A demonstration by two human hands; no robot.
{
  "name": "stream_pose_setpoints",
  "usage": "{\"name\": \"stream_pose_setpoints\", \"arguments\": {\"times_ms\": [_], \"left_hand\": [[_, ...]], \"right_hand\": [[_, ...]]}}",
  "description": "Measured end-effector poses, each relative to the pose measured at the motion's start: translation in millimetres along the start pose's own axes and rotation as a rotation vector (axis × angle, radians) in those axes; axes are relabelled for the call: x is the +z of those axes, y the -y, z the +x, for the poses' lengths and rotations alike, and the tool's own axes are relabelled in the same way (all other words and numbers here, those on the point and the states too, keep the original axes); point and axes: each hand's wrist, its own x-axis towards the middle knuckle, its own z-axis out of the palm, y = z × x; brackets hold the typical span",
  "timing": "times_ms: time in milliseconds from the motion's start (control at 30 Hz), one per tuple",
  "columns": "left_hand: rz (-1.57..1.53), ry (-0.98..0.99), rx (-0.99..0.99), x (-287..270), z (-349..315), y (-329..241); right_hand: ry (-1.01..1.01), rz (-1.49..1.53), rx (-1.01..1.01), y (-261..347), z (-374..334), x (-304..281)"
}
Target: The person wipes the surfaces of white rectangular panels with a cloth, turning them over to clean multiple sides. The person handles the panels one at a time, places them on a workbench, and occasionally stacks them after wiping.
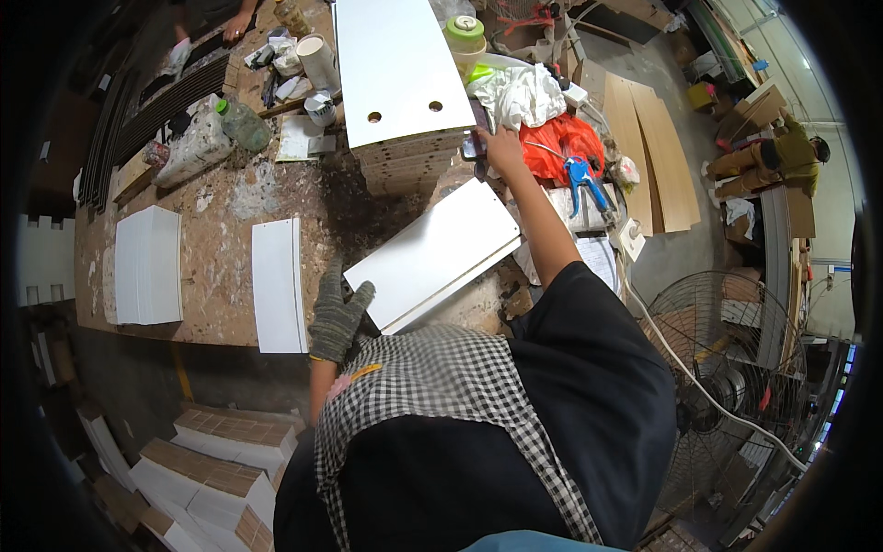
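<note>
The slanted panel point(441, 248) lies just right of the left hand point(338, 317), grip unclear; beyond it, the right hand point(500, 150) grips a dark object point(473, 146).

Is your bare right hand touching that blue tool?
Apart. The head view shows the red plastic between the bare right hand and the blue tool.

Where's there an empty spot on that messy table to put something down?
The tabletop is bare, just stained, between the left white stack and the narrow white piece. A smaller patch lies between that piece and the angled white board. It's crowded around the green-capped bottle, red bag and blue tool.
</note>
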Motion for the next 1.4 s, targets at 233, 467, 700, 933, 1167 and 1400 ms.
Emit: {"name": "stream_pose_setpoints", "arguments": {"times_ms": [233, 467, 700, 933, 1167, 1400], "left_hand": [[0.354, -0.041, 0.132, 4.4, 6.5, 17.9], [0.344, 0.025, -0.007, -2.9, 3.0, -1.7], [0.473, 0.018, -0.010, -2.3, 5.8, 2.6], [0.458, 0.055, -0.045, -3.2, 5.8, -5.3], [0.481, 0.073, -0.077, -3.0, 6.1, -13.3], [0.432, 0.036, -0.027, -3.7, 8.2, 1.8]], "right_hand": [[0.022, -0.017, -0.022, 7.0, 3.6, 5.2], [0.062, -0.016, 0.027, 5.6, -0.2, 0.5], [0.082, -0.003, 0.042, 9.0, -6.9, 1.0], [0.146, -0.016, -0.012, 14.3, -21.3, -9.5], [0.144, 0.093, 0.193, 4.5, -29.6, -5.4], [0.156, 0.244, 0.279, -4.6, -2.8, 0.3]]}}
